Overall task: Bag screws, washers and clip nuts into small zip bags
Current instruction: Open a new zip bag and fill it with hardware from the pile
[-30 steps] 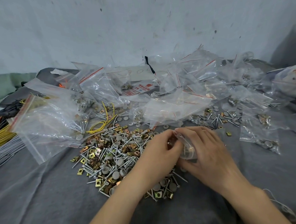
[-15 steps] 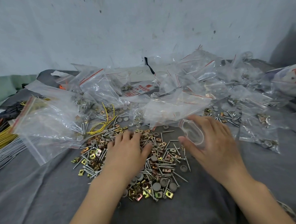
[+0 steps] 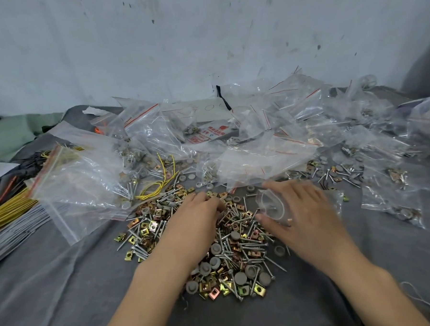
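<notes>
Clear thin plastic: the small zip bag (image 3: 271, 207) is pinched in the right hand (image 3: 306, 215), with the thumb under it and the fingers curled over it. Its mouth is held round and faces left toward the pile. Hand and bag are blurred, so I cannot tell what is inside the bag.

The left hand (image 3: 197, 218) lies palm down on the loose pile, its fingers bent into the hardware at the far edge. The fingertips are hidden, so I cannot tell whether they pinch anything.

The pile lies on a grey cloth (image 3: 65, 282), under and between both hands:
- screws (image 3: 253, 245): silver, long, lying at all angles
- washers (image 3: 237, 277): grey, round, domed
- clip nuts (image 3: 213, 293): square, brass to copper coloured

Filled bags (image 3: 395, 198) with red zip strips lie to the right and behind the pile. A large zip bag (image 3: 80, 184) lies to the left, with yellow wires (image 3: 157, 183) beside it.
</notes>
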Tool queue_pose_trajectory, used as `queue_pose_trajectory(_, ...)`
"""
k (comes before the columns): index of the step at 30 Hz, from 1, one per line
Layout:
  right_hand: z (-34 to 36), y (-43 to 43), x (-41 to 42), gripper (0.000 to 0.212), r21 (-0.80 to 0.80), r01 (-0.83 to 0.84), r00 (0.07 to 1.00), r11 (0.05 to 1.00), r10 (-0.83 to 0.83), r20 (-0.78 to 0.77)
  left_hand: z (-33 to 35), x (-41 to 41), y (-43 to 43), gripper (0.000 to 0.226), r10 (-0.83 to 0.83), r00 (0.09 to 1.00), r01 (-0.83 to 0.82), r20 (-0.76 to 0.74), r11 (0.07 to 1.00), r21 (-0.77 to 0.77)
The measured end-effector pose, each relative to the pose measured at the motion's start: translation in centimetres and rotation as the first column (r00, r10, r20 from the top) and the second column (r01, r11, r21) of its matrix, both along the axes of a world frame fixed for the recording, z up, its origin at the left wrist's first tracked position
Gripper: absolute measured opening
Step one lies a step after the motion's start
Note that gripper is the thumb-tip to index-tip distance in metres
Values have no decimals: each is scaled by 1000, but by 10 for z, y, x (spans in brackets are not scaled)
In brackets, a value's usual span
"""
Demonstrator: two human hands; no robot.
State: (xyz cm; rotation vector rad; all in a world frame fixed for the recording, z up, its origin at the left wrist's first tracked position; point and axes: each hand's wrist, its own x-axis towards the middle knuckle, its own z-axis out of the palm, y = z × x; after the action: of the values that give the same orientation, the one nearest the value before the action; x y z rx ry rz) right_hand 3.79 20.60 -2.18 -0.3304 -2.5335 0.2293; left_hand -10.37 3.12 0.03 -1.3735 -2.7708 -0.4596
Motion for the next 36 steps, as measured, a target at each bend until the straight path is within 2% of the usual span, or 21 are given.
queue_pose_trajectory(5,-5,0,-2,58,50,-1,999,999,-1,46,-5,-3,-4,31,-24,1000,23,9,999,47)
queue_pose_trajectory(11,-2,-2,-1,58,13,-7,997,1000,6,72,-7,-4,-6,28,-39,999,39,-10,996,74)
queue_pose_trajectory(23,3,-6,2,58,-50,-9,993,999,15,119,-6,-4,2,37,17,988,-2,-152,996,92)
queue_pose_trajectory(27,3,-5,2,58,-52,-5,995,999,10,104,-7,-13,4,32,34,994,-13,-109,982,188)
queue_pose_trajectory(36,5,-4,2,57,-29,9,998,1000,-8,65,-9,-24,1,21,70,992,-110,109,902,417)
